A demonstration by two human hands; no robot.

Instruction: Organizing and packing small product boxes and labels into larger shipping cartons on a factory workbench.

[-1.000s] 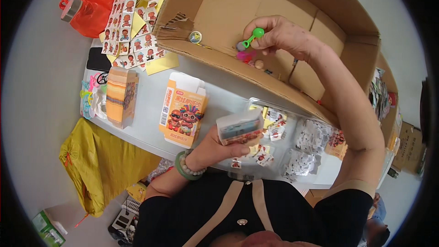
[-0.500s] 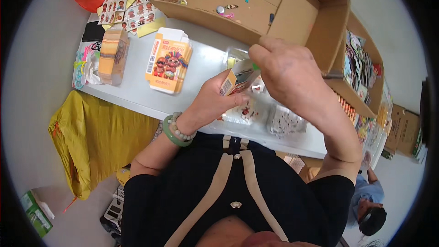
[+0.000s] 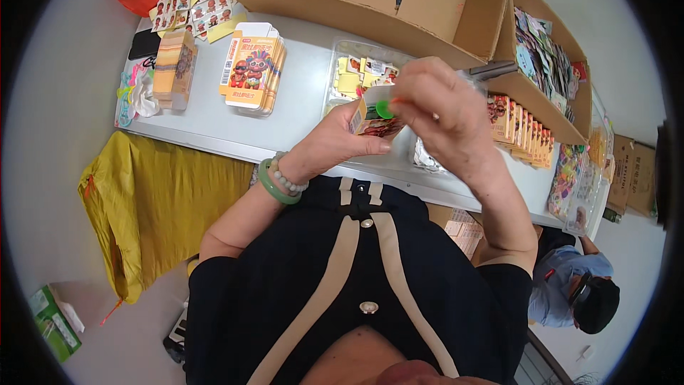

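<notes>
White table [image 3: 306, 85]: spans the view from left to right; much of its far edge is blocked from sight.
Brown carton [image 3: 356, 18]: open, along the table's far edge, its back cut off by the frame; a few small bits lie inside, too tiny to name.
Side carton [image 3: 545, 103]: toward the table's far right corner, holding a heap of packets [image 3: 541, 50].
Clear tray [image 3: 333, 64]: mid-table, with yellow and printed slips; its right side is covered.
Box row [image 3: 524, 128]: orange boxes lined up toward the right edge; these look done.
Box stacks [image 3: 251, 68]: two, toward the left edge; they look flat and unfilled, so plenty seems left.
Right hand [image 3: 445, 110]: fingers curled together at the held box's mouth; whether they grip anything, I cannot tell.
Left hand [image 3: 335, 137]: closed around the held box, thumb along its near side.
Held box [image 3: 375, 126]: above the table's near edge, top open, so probably part-filled; its contents are hidden.
Green toy [image 3: 384, 109]: at that mouth, mostly hidden; a reddish speck beside it is unclear.
</notes>
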